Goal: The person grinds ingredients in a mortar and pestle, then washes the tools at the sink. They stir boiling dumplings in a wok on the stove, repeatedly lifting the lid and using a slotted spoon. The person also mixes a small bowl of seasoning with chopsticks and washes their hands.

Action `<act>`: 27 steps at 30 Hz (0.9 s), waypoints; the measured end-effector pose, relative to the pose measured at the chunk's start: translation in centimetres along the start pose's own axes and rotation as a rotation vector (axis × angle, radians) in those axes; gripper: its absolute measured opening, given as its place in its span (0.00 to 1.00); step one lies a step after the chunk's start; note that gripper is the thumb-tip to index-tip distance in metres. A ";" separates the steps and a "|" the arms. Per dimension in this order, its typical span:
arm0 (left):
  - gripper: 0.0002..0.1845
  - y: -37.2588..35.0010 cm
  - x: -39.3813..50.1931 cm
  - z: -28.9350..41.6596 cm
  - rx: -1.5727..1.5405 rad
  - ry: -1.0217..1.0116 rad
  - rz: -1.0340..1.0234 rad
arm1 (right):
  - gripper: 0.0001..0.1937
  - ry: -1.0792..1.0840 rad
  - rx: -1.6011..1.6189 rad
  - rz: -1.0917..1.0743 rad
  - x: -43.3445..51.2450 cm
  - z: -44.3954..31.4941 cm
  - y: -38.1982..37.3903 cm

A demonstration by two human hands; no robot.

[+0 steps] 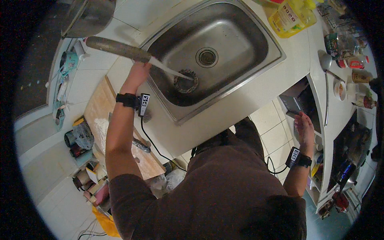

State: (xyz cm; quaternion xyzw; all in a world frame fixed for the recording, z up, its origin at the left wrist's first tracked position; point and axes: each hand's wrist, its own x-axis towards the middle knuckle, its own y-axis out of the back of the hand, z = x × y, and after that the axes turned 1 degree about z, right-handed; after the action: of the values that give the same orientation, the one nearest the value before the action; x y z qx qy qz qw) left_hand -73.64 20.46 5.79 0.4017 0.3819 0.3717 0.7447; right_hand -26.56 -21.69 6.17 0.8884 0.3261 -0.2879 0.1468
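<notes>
My left hand (138, 75) is at the left rim of the stainless steel sink (231, 33), just below a grey faucet spout (118, 49). Its fingertips are hidden behind the spout, so I cannot tell what they grip. A stream of water (168, 69) runs from the spout into the basin. It lands in a round ring with a rough edge (185, 90), left of the drain (207, 57). My right hand (304, 124) hangs beside an open cabinet compartment (295, 99), its fingers loosely curved and apart, holding nothing visible.
A floury wooden board (150, 168) lies to the left, with a dark-handled tool (141, 145) partly under my forearm. Yellow liquid bottles (289, 19) stand behind the sink. On the right counter are a ladle (326, 64), a small bowl (340, 91), jars and a dark stove (349, 144).
</notes>
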 end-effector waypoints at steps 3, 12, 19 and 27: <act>0.17 0.3 0.8 0.5 -0.181 -0.031 0.120 | 0.18 0.004 0.006 -0.006 0.0 0.0 -0.1; 0.23 -9.2 -0.6 6.3 0.258 -0.540 -0.515 | 0.17 -0.023 -0.010 0.029 0.0 0.6 0.1; 0.22 -14.3 0.6 4.7 0.632 -0.800 -0.450 | 0.17 -0.049 -0.025 0.055 -0.2 2.1 1.0; 0.16 -16.2 2.8 3.1 0.434 -0.460 -0.893 | 0.18 -0.046 -0.009 0.048 -0.1 3.0 1.4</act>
State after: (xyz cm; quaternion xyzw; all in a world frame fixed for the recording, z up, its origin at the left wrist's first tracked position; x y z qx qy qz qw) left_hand -65.73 15.38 -8.03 0.4160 0.4104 -0.1653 0.7945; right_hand -26.96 -24.16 3.95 0.8886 0.3022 -0.3031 0.1651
